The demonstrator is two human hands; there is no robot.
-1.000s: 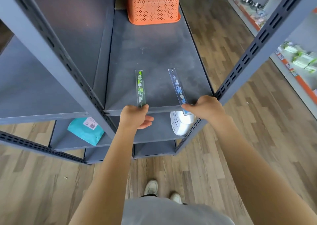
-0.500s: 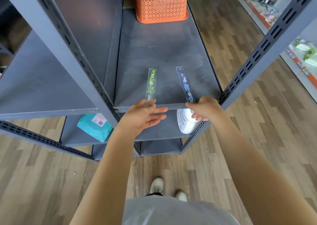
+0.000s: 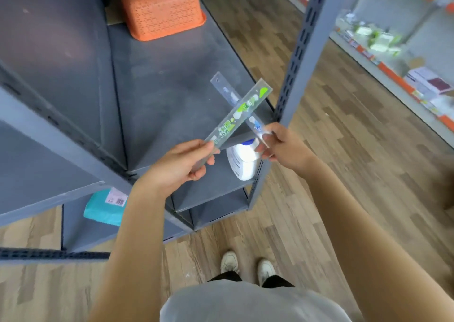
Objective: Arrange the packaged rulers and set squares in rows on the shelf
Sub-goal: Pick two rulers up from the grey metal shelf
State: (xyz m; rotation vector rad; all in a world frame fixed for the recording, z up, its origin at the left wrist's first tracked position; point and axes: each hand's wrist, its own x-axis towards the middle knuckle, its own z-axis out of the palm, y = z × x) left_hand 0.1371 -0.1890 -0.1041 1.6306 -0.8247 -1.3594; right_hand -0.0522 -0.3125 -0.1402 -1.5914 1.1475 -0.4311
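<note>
My left hand [image 3: 179,164] grips the near end of a clear ruler with green pictures [image 3: 242,109], which slants up to the right above the front of the grey shelf [image 3: 157,93]. A second clear ruler with blue pictures [image 3: 227,90] is pinched at its near end by my right hand [image 3: 285,147] and points up to the left. The two rulers cross in the air, the green one on top. Both are lifted off the shelf board.
An upturned orange perforated basket [image 3: 159,7] sits at the back of the same shelf. A white bottle [image 3: 243,160] lies on the lower shelf under my hands, and a teal packet [image 3: 105,208] lies lower left. A grey upright post [image 3: 302,49] stands at the right.
Both rulers lay side by side on the shelf with my hands at their near ends. Now both are lifted and swung inward so they cross; the view has shifted left.
</note>
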